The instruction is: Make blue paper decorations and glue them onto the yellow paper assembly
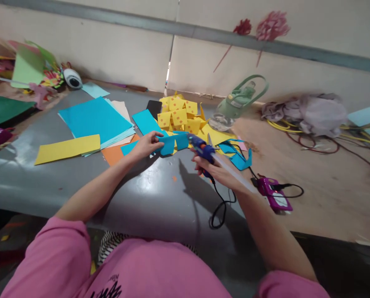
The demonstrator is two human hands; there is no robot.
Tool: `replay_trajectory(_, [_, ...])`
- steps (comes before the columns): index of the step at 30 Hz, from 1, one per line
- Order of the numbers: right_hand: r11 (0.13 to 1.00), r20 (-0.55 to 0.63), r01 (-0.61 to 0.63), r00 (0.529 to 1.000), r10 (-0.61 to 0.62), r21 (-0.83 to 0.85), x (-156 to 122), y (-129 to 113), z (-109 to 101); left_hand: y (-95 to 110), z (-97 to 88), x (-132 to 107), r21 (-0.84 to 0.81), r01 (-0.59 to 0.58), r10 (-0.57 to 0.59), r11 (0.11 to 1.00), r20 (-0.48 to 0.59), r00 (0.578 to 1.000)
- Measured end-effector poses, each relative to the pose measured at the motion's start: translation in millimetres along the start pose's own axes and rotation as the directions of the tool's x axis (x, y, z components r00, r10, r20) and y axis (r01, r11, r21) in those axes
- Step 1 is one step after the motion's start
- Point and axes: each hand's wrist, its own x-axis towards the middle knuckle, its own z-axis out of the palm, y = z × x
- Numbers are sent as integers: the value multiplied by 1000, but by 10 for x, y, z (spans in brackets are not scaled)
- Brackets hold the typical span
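My left hand [147,144] pinches a folded blue paper piece [172,143] just above the grey table [160,194]. My right hand [214,167] is wrapped around a blue hot glue gun [202,148], whose nozzle touches the right end of that blue piece. A translucent glue stick [234,171] sticks out of the gun's back over my wrist. The gun's black cord [220,205] loops down toward the table's front edge.
Behind my hands lie a pile of yellow folded paper pieces [180,114], blue paper scraps [239,157], blue sheets [94,118] and a yellow strip [68,148]. A green jug [241,99], a crumpled cloth [309,109] and a purple device [273,194] sit to the right.
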Motion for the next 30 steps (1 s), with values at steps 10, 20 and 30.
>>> replay_trajectory(10, [993, 81, 0, 997, -9, 120, 348, 5, 432, -139, -55, 3, -201, 88, -99, 976, -44, 994])
replay_trajectory(20, [996, 61, -4, 998, -2, 87, 306, 180, 490, -25, -76, -59, 18, 112, -114, 993, 137, 984])
replay_trajectory(30, [998, -4, 49, 999, -49, -34, 208, 196, 480, 131, 121, -115, -348, 297, -281, 889, 97, 955])
